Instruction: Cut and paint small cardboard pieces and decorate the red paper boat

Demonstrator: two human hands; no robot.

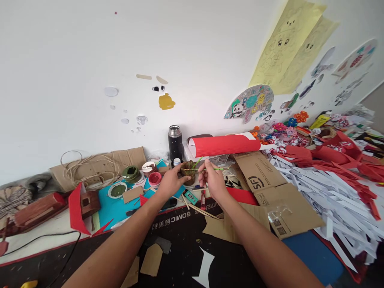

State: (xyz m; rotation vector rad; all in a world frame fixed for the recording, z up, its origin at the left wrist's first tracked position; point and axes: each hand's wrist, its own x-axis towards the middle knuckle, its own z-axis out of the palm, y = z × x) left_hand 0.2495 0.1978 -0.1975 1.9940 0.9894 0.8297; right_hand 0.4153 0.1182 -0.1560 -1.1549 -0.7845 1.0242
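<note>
My left hand point(174, 181) is wrapped around the side of a small jar of murky brown-green liquid point(188, 176), fingers at its rim. In my right hand point(212, 179), pinched between thumb and fingers, is a thin paintbrush point(218, 169) with a green handle. It lies nearly level, its far end over the jar's mouth. Another bright green stick point(198, 161) slants up out of the jar. Just left of my left hand stand an open pot of red paint point(155, 179) and a pot of green paint point(131, 173).
Behind the jar stands a black thermos point(175, 146), beside a roll of red corrugated paper point(225, 145). Flattened cardboard point(270, 188) and a heap of white paper strips point(327, 200) lie to the right. A red-brown model point(42, 210) and coiled twine point(90, 170) are left.
</note>
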